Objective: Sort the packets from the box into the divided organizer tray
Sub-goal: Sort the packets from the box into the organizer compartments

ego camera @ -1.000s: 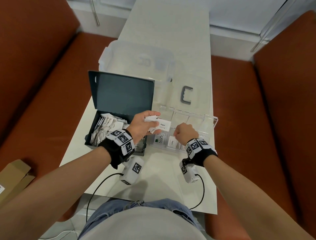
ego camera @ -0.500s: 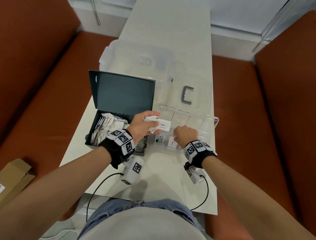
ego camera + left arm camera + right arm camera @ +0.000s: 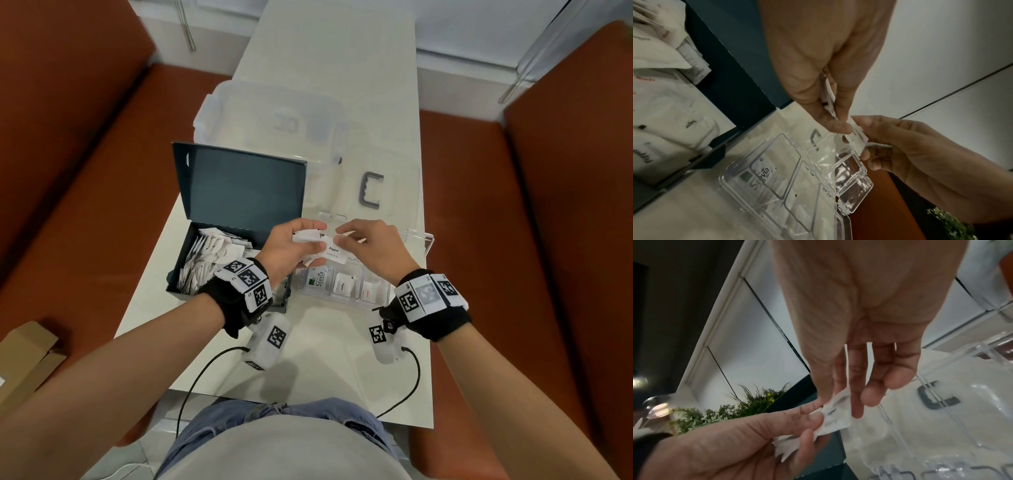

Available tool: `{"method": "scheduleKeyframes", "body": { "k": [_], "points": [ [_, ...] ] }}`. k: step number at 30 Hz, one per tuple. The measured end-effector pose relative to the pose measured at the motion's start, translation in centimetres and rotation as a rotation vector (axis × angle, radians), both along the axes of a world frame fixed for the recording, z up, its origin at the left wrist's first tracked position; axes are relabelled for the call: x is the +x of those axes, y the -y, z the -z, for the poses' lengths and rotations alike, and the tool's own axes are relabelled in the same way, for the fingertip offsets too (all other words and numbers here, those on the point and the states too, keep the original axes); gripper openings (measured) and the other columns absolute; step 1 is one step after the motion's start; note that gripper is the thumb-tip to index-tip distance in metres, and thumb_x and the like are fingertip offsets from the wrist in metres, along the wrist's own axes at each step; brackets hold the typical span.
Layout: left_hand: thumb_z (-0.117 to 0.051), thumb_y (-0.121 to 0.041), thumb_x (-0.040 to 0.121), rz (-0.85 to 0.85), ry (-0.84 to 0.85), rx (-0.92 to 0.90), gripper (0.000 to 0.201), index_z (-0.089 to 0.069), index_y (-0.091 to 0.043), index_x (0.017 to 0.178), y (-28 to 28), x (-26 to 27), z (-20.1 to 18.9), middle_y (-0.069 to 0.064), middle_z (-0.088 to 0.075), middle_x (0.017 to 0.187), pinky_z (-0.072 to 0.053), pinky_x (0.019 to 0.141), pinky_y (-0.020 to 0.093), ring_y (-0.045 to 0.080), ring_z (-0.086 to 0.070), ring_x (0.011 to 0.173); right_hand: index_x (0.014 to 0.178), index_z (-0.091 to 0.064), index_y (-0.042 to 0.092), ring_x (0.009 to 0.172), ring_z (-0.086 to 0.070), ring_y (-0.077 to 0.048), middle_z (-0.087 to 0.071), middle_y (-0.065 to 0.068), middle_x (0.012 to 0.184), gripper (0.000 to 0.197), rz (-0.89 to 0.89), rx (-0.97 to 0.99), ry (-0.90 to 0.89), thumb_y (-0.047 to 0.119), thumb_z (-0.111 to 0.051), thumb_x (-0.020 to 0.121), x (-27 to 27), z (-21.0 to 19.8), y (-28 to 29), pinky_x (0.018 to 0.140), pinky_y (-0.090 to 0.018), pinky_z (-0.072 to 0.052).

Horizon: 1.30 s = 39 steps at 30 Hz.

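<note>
Left of both hands, on the pale table (image 3: 342, 377), sits the dark box (image 3: 239, 192) with its lid standing open and a heap of white packets (image 3: 212, 257) inside; one of them reads "Sugar" in the left wrist view. Just right of that heap, the left hand (image 3: 287, 250) is raised above the box's near right corner, its thumb and fingers curled around a small fan of packets (image 3: 308, 236). From between those fingertips a white packet printed "Pepper" (image 3: 335, 251) sticks out to the right. The right hand (image 3: 373, 250) meets it there: thumb and forefinger close narrowly on the packet's right end, while the other fingers hang loosely spread, as the right wrist view shows. So the packet is pinched at both ends, in the air between the two hands.

Directly below the fingertips lies the clear divided organizer tray (image 3: 421, 240) with its lid open. In the nearest row a compartment on the left holds a "Stevia" packet (image 3: 318, 279), the one to its right a plain white packet (image 3: 343, 286), and the next a packet with red print (image 3: 367, 291). Beyond the fingers, farther up the table, stand a larger translucent container (image 3: 239, 109) and a grey C-shaped clip (image 3: 371, 190).
</note>
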<state>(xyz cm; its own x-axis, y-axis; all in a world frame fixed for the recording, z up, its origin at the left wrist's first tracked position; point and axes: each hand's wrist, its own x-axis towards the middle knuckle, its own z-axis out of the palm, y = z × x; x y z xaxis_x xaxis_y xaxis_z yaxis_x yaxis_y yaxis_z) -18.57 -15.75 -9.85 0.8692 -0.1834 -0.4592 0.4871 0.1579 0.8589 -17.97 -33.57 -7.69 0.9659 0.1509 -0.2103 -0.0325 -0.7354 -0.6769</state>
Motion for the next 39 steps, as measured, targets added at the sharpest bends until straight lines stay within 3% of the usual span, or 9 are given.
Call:
{"method": "scheduleKeyframes", "body": {
  "k": [3, 6, 8, 12, 14, 18, 24, 29, 39],
  "points": [
    [-0.069, 0.007, 0.082, 0.004, 0.025, 0.005, 0.030, -0.067, -0.010, 0.106, 0.3, -0.1, 0.0, 0.015, -0.065, 0.111, -0.058, 0.063, 0.025, 0.026, -0.070, 0.090, 0.093, -0.070, 0.025, 0.069, -0.063, -0.004, -0.070, 0.003, 0.077, 0.014, -0.027, 0.047, -0.071, 0.018, -0.071, 0.081, -0.1, 0.1, 0.1, 0.079, -0.024, -0.049],
    [-0.068, 0.007, 0.083, -0.004, 0.021, 0.005, 0.027, -0.066, -0.009, 0.105, 0.3, -0.2, 0.2, 0.013, -0.065, 0.106, -0.058, 0.061, 0.024, 0.023, -0.069, 0.084, 0.084, -0.069, 0.024, 0.070, -0.066, -0.014, -0.072, -0.004, 0.075, 0.012, 0.121, 0.156, -0.063, 0.016, -0.076, 0.077, 0.2, 0.2, 0.6, 0.072, -0.026, -0.049],
    [-0.067, 0.008, 0.083, -0.007, 0.009, 0.005, 0.029, -0.065, -0.006, 0.109, 0.2, -0.2, 0.3, 0.014, -0.067, 0.102, -0.058, 0.060, 0.025, 0.023, -0.069, 0.082, 0.081, -0.067, 0.023, 0.063, -0.067, -0.012, -0.071, -0.002, 0.072, 0.011, 0.198, 0.197, -0.045, 0.015, -0.074, 0.079, 0.6, 0.4, 1.1, 0.064, -0.024, -0.048],
    [-0.066, 0.006, 0.085, -0.019, 0.000, -0.003, 0.030, -0.063, -0.002, 0.114, 0.0, -0.2, 0.3, 0.016, -0.067, 0.100, -0.057, 0.059, 0.025, 0.025, -0.068, 0.084, 0.089, -0.069, 0.014, 0.063, -0.070, -0.017, -0.068, -0.003, 0.069, 0.007, 0.169, 0.078, -0.083, 0.008, -0.065, 0.086, 1.1, 0.9, 2.2, 0.061, -0.027, -0.054],
    [-0.066, 0.003, 0.086, -0.024, -0.001, -0.007, 0.027, -0.064, -0.003, 0.113, -0.1, -0.1, 0.3, 0.015, -0.068, 0.100, -0.058, 0.060, 0.026, 0.026, -0.068, 0.087, 0.095, -0.071, 0.009, 0.065, -0.067, -0.022, -0.064, -0.005, 0.071, 0.014, 0.103, -0.020, -0.126, 0.003, -0.061, 0.087, 1.3, 1.4, 2.4, 0.058, -0.021, -0.052],
    [-0.063, -0.001, 0.090, -0.033, -0.020, -0.007, 0.024, -0.065, -0.003, 0.113, -0.1, 0.0, 0.2, 0.015, -0.068, 0.101, -0.059, 0.062, 0.027, 0.026, -0.069, 0.089, 0.104, -0.069, 0.010, 0.075, -0.060, -0.021, -0.066, -0.015, 0.092, 0.027, -0.042, -0.212, -0.202, -0.005, -0.056, 0.087, 1.3, 2.8, 2.3, 0.069, -0.024, -0.050],
    [-0.062, 0.000, 0.091, -0.031, -0.022, 0.010, 0.022, -0.064, -0.004, 0.112, -0.3, -0.2, 0.3, 0.015, -0.067, 0.102, -0.060, 0.065, 0.029, 0.026, -0.069, 0.089, 0.105, -0.066, 0.010, 0.104, -0.058, -0.028, -0.062, -0.011, 0.111, 0.023, -0.202, -0.420, -0.224, 0.000, -0.058, 0.086, 0.7, 5.1, 0.9, 0.087, -0.031, -0.047],
    [-0.061, 0.000, 0.091, -0.027, -0.023, 0.019, 0.022, -0.064, -0.003, 0.113, -0.4, -0.3, 0.3, 0.016, -0.066, 0.102, -0.061, 0.067, 0.030, 0.024, -0.068, 0.085, 0.106, -0.064, 0.018, 0.101, -0.061, -0.028, -0.062, -0.008, 0.112, 0.029, -0.208, -0.486, -0.277, -0.001, -0.052, 0.088, 0.4, 6.4, 0.1, 0.088, -0.039, -0.051],
    [-0.061, 0.001, 0.091, -0.026, -0.035, 0.013, 0.023, -0.063, -0.002, 0.114, -0.5, -0.5, 0.3, 0.018, -0.065, 0.104, -0.061, 0.066, 0.030, 0.026, -0.067, 0.087, 0.108, -0.062, 0.020, 0.107, -0.058, -0.025, -0.066, -0.002, 0.107, 0.023, -0.206, -0.668, -0.143, 0.014, -0.063, 0.086, 0.1, 8.1, -0.4, 0.091, -0.038, -0.034]
  ]
}}
